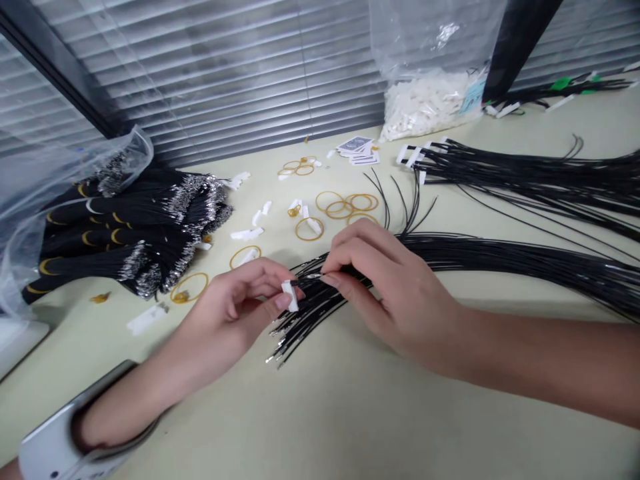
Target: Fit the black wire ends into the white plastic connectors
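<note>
Between thumb and fingers, my left hand (240, 303) pinches a small white plastic connector housing (290, 296), with a short dark piece at its upper side. Just to the right, my right hand (395, 287) is closed in a pinch on a black wire (314, 275), whose silvery metal end points at the housing. Whether the wire end touches the housing I cannot tell. Under both hands lies a loose bundle of black wires (480, 257), with metal-tipped ends fanned out at the lower left.
Bundled black wires (150, 227) with silvery tips lie at left, partly in clear plastic. Rubber bands (345, 205) and loose white housings (247, 234) are scattered on the table (350, 413). Behind are cards (356, 145), a bag of white housings (425, 103) and wires with housings (525, 167).
</note>
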Motion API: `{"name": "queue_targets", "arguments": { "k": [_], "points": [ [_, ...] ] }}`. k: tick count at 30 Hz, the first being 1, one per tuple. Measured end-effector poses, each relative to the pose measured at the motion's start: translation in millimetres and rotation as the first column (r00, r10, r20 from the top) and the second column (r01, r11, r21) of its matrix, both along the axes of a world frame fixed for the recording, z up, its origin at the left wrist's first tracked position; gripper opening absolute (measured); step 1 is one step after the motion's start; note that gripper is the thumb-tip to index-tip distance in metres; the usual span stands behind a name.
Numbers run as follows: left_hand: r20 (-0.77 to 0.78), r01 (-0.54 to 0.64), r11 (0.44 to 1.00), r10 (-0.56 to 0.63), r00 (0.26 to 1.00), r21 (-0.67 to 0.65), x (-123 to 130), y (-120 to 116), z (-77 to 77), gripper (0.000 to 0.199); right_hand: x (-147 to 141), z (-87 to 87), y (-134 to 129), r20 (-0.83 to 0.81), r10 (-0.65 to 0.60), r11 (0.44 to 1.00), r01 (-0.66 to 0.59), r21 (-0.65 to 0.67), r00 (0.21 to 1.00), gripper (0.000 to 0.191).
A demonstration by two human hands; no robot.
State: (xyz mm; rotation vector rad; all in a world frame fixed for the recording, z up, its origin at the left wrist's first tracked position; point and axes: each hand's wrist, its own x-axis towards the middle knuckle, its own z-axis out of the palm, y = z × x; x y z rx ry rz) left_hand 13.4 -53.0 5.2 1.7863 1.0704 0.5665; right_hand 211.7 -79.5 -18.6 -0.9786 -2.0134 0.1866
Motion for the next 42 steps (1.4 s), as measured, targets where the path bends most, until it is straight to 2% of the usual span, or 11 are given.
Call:
{"name": "queue_targets", "arguments": {
  "k": [3, 8, 16, 23, 29, 32, 39, 42],
  "points": [
    [0.033, -0.003, 1.000, 0.004, 0.999, -0.026, 1, 2, -0.5, 0.005, 0, 0.1, -2, 0.000, 0.030, 0.999, -0.030, 0.042, 1.000, 0.017],
    [0.038, 0.007, 0.999, -0.005, 0.999, -0.036, 0, 1, -0.9, 0.003, 0, -7.3, -3, 0.078, 0.098, 0.995, -0.099, 0.016, 0.992, 0.020],
    [-0.013, 0.011, 1.000, -0.011, 1.000, 0.009, 0, -2, -1.2, 0.005, 1, -9.2, -3, 0.034, 0.063, 0.996, -0.061, -0.072, 0.997, 0.018],
    [-0.024, 0.003, 1.000, -0.002, 1.000, 0.028, -1, -2, -1.6, 0.006, 0, -7.1, -4, 0.014, 0.029, 0.995, -0.028, -0.093, 0.999, 0.015],
    [0.030, -0.011, 0.999, 0.013, 0.999, -0.047, 1, 1, -2.5, 0.004, 2, -7.7, -6, 0.051, 0.044, 0.992, -0.037, -0.119, 0.998, 0.017],
    [0.041, -0.019, 0.999, 0.021, 0.999, -0.050, 0, 3, -3.4, 0.005, 1, -7.2, -9, 0.052, 0.038, 0.991, -0.031, -0.131, 0.998, 0.022],
    [0.107, -0.009, 0.997, 0.018, 0.994, -0.079, 0, 4, -5.1, 0.007, -2, -7.3, -13, 0.055, 0.016, 0.984, -0.006, -0.179, 0.998, 0.018],
    [0.089, -0.015, 0.999, 0.019, 0.996, -0.047, -1, 5, -6.0, 0.005, -3, -8.4, -13, 0.027, -0.003, 0.978, 0.009, -0.210, 1.000, 0.023]
  ]
}}
